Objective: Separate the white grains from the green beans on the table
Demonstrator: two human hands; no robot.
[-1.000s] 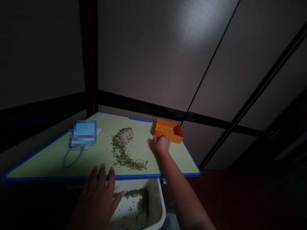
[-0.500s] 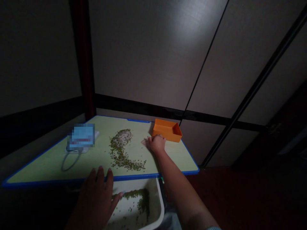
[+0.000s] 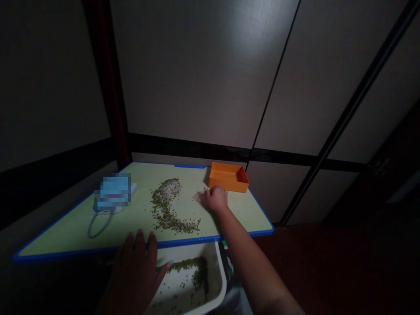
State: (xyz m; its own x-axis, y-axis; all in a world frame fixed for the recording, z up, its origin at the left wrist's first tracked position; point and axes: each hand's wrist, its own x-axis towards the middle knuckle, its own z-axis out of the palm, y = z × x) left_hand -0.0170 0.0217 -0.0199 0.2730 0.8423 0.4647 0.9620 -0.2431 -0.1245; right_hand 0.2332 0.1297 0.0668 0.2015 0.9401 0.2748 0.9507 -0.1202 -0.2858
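My right hand is closed with its fingers curled down over the pale-yellow board, just in front of the orange tray. A faint, pale, see-through patch shows at its fingertips; what it is, I cannot make out. Left of that hand, green and whitish grains lie scattered in a curved band. My left hand has its fingers spread at the board's near blue edge, and its thumb reaches over a white bin. Green grains also lie along the inside of this bin, below the board.
A blurred-out blue device with a looped grey cable sits at the board's left. Behind the board rises a panelled wall. Dark red floor shows at the right.
My right hand has shifted slightly left and away from the orange tray. My left hand stays in place with fingers spread. The whole view has tilted a little.
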